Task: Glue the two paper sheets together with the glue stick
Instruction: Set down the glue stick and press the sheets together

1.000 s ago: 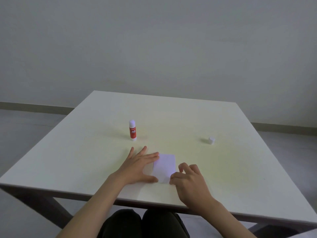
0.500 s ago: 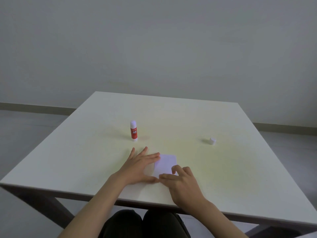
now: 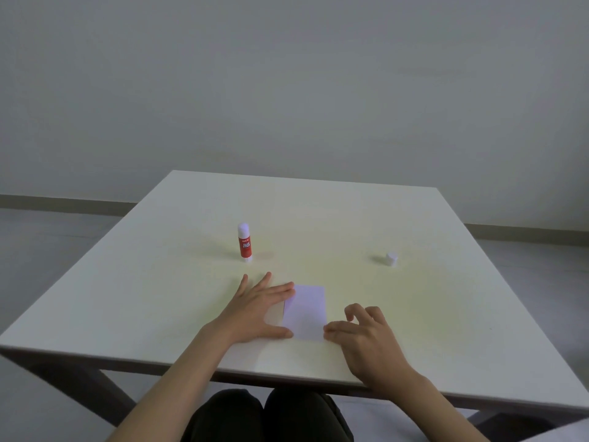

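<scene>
A small pale-lilac paper sheet (image 3: pixel 306 312) lies flat on the white table (image 3: pixel 318 224) near its front edge. I cannot tell whether a second sheet lies under it. My left hand (image 3: pixel 255 309) rests flat with fingers spread, touching the paper's left edge. My right hand (image 3: pixel 363 336) sits at the paper's lower right corner, fingers loosely curled, index finger against that corner. The red and white glue stick (image 3: pixel 244 242) stands upright, uncapped, behind my left hand. Its white cap (image 3: pixel 391 259) sits apart at the right.
A grey wall and floor lie beyond the table. My dark-clothed knees (image 3: pixel 264 416) show under the table's front edge (image 3: pixel 159 366).
My right hand slid left across the lower part of the paper, then moved back right to its lower right corner. My left hand stayed pressed at the left edge.
</scene>
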Motion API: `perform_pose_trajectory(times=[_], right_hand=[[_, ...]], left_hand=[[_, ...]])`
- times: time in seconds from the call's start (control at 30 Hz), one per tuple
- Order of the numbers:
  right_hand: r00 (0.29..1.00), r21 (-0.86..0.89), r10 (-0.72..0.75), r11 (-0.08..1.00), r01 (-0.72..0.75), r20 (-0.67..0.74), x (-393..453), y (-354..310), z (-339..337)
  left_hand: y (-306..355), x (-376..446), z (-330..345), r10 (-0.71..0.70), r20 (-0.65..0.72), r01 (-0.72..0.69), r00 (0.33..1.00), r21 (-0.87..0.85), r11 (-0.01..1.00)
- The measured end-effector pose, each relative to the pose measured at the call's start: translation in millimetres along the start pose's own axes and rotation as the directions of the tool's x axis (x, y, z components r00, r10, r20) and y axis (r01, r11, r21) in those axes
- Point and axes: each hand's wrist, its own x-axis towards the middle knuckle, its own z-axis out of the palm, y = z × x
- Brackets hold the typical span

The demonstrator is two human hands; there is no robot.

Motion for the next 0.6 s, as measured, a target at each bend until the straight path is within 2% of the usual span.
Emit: perform_pose_trajectory(times=[0.13, 0.27, 0.4, 0.6], right_hand=[[0.999, 0.068, 0.039, 0.997, -0.04, 0.015, 13, -6, -1], [1.0, 0.131, 0.009, 0.991, -0.01, 0.009, 32, -26, 7], [0.999, 0.116, -0.017, 0.993, 0.012, 0.041, 40, -34, 18], [1.0, 0.088, 0.014, 0.996, -0.015, 0.018, 25, -10, 18]], left_hand=[[1, 1, 0, 0.001, -0.008, -0.001, 1.0, 0.003, 1.0], [1, 1, 0, 0.008, -0.012, -0.008, 1.0, -0.007, 1.0], [1, 2, 0, 0.012, -0.031, -0.012, 0.999, -0.013, 1.0], [-1, 2, 1, 0.011, -0.013, -0.011, 1.0, 0.014, 1.0]])
